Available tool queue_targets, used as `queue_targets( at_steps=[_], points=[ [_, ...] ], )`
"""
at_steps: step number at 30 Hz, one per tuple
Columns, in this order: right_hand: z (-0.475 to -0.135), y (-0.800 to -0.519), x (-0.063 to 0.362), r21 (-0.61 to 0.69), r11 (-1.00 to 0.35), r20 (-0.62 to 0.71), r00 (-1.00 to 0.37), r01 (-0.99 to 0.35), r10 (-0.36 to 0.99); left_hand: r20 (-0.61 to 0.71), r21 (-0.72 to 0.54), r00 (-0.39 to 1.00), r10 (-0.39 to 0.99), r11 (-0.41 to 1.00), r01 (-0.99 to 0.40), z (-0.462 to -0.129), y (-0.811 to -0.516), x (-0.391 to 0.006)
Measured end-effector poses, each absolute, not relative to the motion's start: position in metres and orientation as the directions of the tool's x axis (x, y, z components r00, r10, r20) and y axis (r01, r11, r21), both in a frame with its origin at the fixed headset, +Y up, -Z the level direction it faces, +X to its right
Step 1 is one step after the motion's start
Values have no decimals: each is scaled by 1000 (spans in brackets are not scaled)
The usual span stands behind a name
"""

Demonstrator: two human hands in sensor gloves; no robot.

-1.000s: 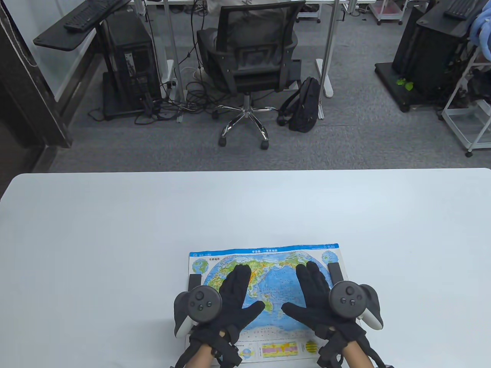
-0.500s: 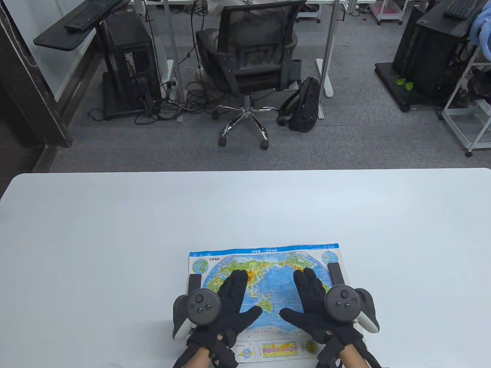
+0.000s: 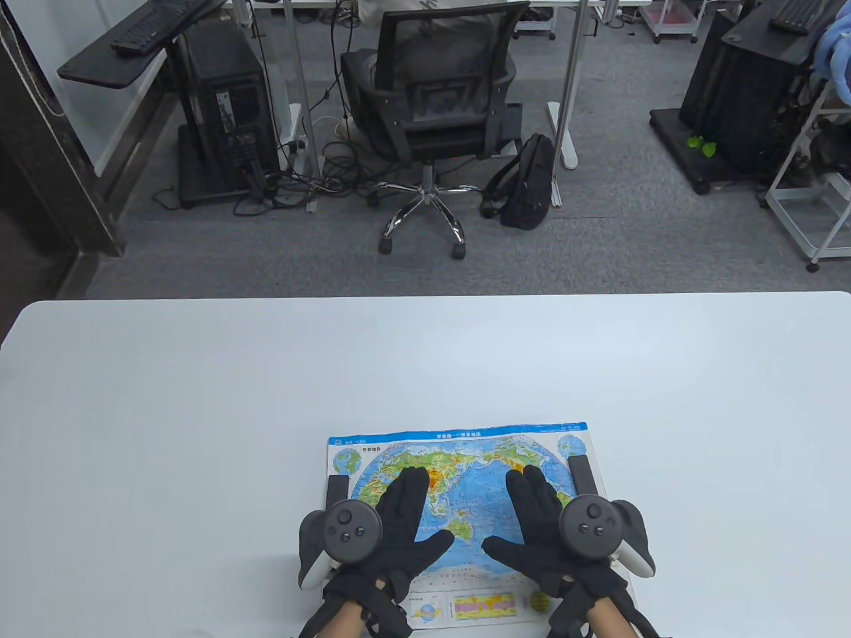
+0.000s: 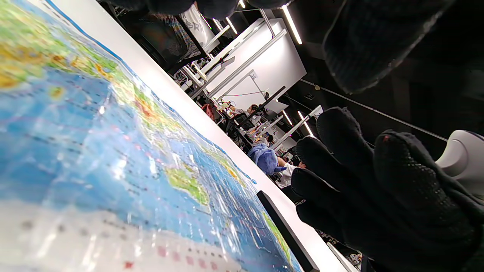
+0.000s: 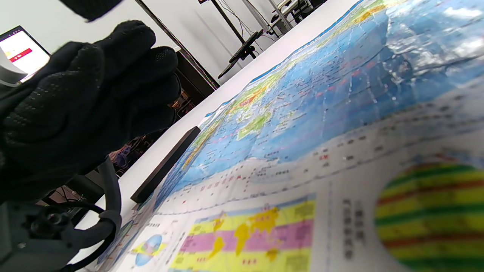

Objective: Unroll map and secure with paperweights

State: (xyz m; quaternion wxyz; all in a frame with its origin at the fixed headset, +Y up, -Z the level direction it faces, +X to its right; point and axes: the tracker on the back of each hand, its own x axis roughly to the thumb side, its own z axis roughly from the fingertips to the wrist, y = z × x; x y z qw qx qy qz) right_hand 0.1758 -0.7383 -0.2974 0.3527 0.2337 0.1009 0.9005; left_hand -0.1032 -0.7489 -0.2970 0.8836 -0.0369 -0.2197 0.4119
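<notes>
The world map (image 3: 479, 492) lies unrolled and flat at the near middle of the white table (image 3: 425, 359). A black bar paperweight (image 3: 337, 488) lies on its left edge and a second bar (image 3: 581, 473) on its right edge. My left hand (image 3: 402, 518) and right hand (image 3: 538, 525) are over the map, palms down, fingers spread, holding nothing. The left wrist view shows the map (image 4: 113, 151), the right bar (image 4: 287, 234) and my right hand (image 4: 378, 196). The right wrist view shows the map (image 5: 321, 113), the left bar (image 5: 166, 164) and my left hand (image 5: 94, 94).
Bare white tabletop surrounds the map on the left, right and far side. Beyond the far table edge stand an office chair (image 3: 432, 100) and a black backpack (image 3: 528, 183) on the floor.
Both hands have slid back a little over the map toward the near table edge. The map and both paperweights have not moved.
</notes>
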Motion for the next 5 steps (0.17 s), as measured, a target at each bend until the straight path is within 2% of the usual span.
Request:
queue_targets(
  at_steps=[5],
  points=[
    [-297, -738, 176, 346, -727, 346, -640, -593, 686, 360, -245, 573, 736, 667, -703, -297, -749, -103]
  ],
)
